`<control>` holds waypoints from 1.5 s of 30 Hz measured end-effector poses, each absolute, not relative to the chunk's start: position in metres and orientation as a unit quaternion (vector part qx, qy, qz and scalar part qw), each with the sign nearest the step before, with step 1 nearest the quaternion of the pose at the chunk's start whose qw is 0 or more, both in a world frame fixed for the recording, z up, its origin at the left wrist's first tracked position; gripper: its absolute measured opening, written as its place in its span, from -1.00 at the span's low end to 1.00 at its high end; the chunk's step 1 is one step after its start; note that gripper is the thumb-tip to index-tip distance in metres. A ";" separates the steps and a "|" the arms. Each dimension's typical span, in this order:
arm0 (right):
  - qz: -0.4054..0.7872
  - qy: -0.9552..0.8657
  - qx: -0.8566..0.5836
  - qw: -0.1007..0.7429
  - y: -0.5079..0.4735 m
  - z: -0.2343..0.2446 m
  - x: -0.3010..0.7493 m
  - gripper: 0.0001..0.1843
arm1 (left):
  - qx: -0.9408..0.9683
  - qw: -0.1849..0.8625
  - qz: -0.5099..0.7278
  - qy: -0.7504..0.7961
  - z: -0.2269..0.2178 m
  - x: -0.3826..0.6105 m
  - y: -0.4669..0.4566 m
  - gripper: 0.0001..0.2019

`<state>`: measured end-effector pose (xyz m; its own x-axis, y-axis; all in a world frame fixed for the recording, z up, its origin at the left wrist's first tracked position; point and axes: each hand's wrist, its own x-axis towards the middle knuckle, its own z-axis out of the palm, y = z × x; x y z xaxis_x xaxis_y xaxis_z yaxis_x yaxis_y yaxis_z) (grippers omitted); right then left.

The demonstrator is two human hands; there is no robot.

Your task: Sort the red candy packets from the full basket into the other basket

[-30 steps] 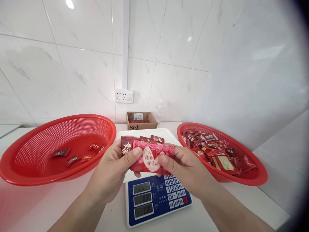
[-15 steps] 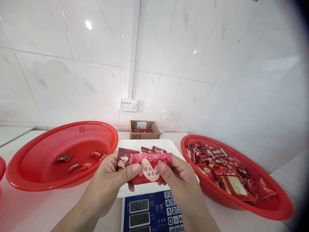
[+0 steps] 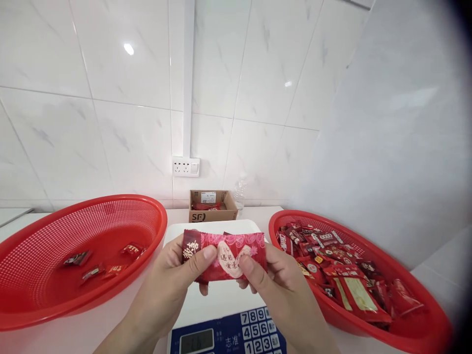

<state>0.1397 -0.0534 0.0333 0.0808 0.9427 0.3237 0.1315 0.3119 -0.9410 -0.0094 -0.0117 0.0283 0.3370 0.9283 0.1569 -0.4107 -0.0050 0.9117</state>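
Note:
Between both hands is a red and pink candy packet (image 3: 230, 256) with a pale oval label, held upright and facing me. My left hand (image 3: 180, 268) grips its left end, thumb on the front and fingers behind. My right hand (image 3: 275, 273) pinches the right part the same way. A darker red wrapper with gold characters (image 3: 191, 247) shows behind the packet's left side, beside my left fingers. Below and behind the hands is a scale with a white pan (image 3: 217, 297) and a blue keypad panel (image 3: 230, 334). What lies on the pan behind the packet is mostly hidden.
A red plastic basket (image 3: 92, 202) at the left holds several small packets (image 3: 105, 270). Another red basket (image 3: 431, 314) at the right is full of wrapped snacks (image 3: 332, 255). A cardboard box (image 3: 212, 215) and a clear plastic bottle (image 3: 240, 191) stand by the tiled wall.
The camera view has shifted, so the baskets and scale sit lower and further left. Both hands keep hold of the packet. The wrappers seen above it earlier are now mostly hidden.

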 end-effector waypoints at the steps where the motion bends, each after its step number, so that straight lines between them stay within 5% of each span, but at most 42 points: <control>1: 0.356 -0.577 -0.466 0.569 -0.053 0.034 0.140 -0.63 | 0.483 0.652 0.517 0.272 0.027 -0.009 -0.012 -0.76; 12: 0.353 -0.610 -0.465 0.536 -0.044 0.034 0.136 -0.64 | 0.476 0.625 0.533 0.313 0.019 -0.009 -0.011 -0.76; 16: 0.374 -0.557 -0.481 0.564 -0.046 0.033 0.137 -0.66 | 0.481 0.561 0.570 0.359 0.022 -0.008 -0.013 -0.42; 20: 0.383 -0.564 -0.469 0.562 -0.047 0.034 0.138 -0.65 | 0.559 0.544 0.526 0.340 0.020 -0.013 -0.011 -0.69; 32: 0.431 -0.648 -0.407 0.478 -0.042 0.033 0.141 -0.55 | 0.515 0.705 0.421 0.244 0.019 -0.014 -0.011 -0.67; 39: 0.244 -0.704 -0.439 0.501 -0.041 0.030 0.131 -0.72 | 0.655 0.418 0.537 0.328 0.010 -0.012 -0.006 -0.68; 45: 0.387 -0.652 -0.405 0.511 -0.041 0.028 0.137 -0.61 | 0.539 0.682 0.439 0.225 0.014 -0.015 -0.008 -0.68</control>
